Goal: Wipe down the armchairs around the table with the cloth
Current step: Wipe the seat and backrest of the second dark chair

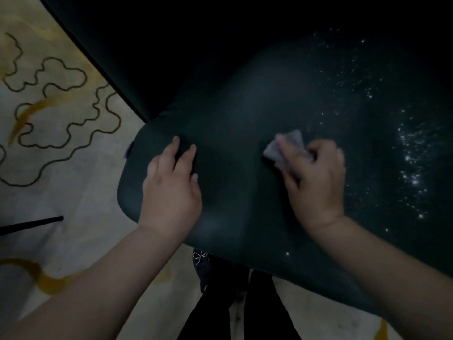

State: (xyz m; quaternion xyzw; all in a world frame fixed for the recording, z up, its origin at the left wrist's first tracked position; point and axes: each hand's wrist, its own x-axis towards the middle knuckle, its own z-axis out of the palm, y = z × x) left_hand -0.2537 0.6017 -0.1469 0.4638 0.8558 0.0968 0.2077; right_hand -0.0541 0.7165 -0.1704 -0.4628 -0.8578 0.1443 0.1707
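A dark green armchair [245, 114] fills the middle and right of the view, seen from above. Its rounded cushion edge faces me. My right hand [316, 177] presses a small pale grey cloth [286, 146] flat against the cushion's middle; the hand looks blurred. My left hand [171, 182] rests on the cushion's left part, fingers bent over a fold or seam in the upholstery. Bright specks, like droplets or crumbs [411, 165], scatter over the cushion's right side.
A pale carpet [73, 173] with black squiggle lines and ochre streaks lies to the left and below. A thin black rod [31, 224] crosses the carpet at the left edge. My dark trouser legs [235, 307] and a shoe stand against the chair's front.
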